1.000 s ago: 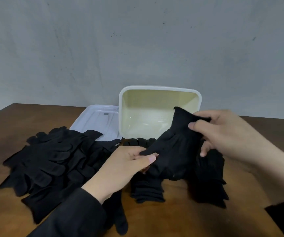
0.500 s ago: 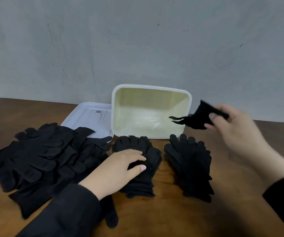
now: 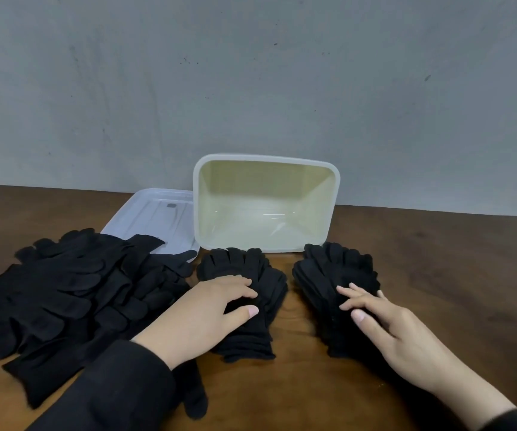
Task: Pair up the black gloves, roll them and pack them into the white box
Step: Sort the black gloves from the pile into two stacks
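Observation:
Two neat stacks of black gloves lie in front of the white box (image 3: 328,213), which is tipped so its cream inside faces me. My left hand (image 3: 207,312) rests flat on the left stack (image 3: 251,265), fingers apart. On the right stack (image 3: 338,262) my right hand (image 3: 387,325) lies flat with spread fingers, gripping nothing. A big loose pile of black gloves (image 3: 64,290) covers the table at the left.
The box's white lid (image 3: 154,216) lies flat behind the loose pile, left of the box. A grey wall stands right behind the box. The brown wooden table (image 3: 437,259) stretches to the right of the stacks.
My right hand held a black glove up near the box; it has come down and laid the glove on the right stack. My left hand stayed on the left stack.

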### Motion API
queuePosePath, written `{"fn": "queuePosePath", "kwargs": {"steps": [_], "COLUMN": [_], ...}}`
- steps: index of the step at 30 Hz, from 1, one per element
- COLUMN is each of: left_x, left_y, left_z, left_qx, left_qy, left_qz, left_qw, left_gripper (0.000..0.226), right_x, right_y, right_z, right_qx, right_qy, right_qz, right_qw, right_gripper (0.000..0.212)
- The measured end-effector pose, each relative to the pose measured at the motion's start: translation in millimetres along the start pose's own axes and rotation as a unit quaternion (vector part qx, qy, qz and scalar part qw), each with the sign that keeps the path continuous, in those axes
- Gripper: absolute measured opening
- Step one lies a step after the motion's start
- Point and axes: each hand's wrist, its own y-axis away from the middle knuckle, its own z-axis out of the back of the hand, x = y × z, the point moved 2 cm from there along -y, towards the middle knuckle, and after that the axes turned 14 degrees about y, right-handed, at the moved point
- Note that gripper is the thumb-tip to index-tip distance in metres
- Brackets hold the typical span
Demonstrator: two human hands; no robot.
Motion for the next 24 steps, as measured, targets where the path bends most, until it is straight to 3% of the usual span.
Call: {"fn": "queuePosePath", "kwargs": {"steps": [5, 7, 12, 17, 21, 24], "left_x": [0, -4, -11, -4, 31, 70], "left_y": [-2, -1, 5, 18, 39, 60], "left_z": [-4, -4, 15, 49, 101, 139], "left_qx": [0.008, -0.009, -0.153, -0.260, -0.387, -0.421], "left_qy": [-0.011, -0.004, 0.048, 0.024, 0.007, -0.030], "left_qz": [-0.014, -0.023, -0.025, -0.026, 0.037, 0.140], "left_qw": [1.000, 1.000, 0.987, 0.965, 0.921, 0.896], "left_gripper": [0.040, 0.038, 0.038, 0.027, 0.023, 0.032], "right_x": [20, 48, 109, 117, 112, 114], "right_y": [-16, -22, -48, -60, -59, -59], "right_z": [6, 5, -35, -79, -85, -85], "right_qx": [-0.070, -0.112, -0.133, -0.063, -0.041, -0.043], "right_qy": [0.141, 0.104, -0.021, -0.042, -0.076, -0.081], "right_qz": [0.019, 0.046, 0.065, 0.070, 0.054, 0.052], "right_qw": [0.987, 0.987, 0.989, 0.995, 0.995, 0.994], "right_gripper": [0.025, 0.023, 0.028, 0.029, 0.027, 0.025]}}
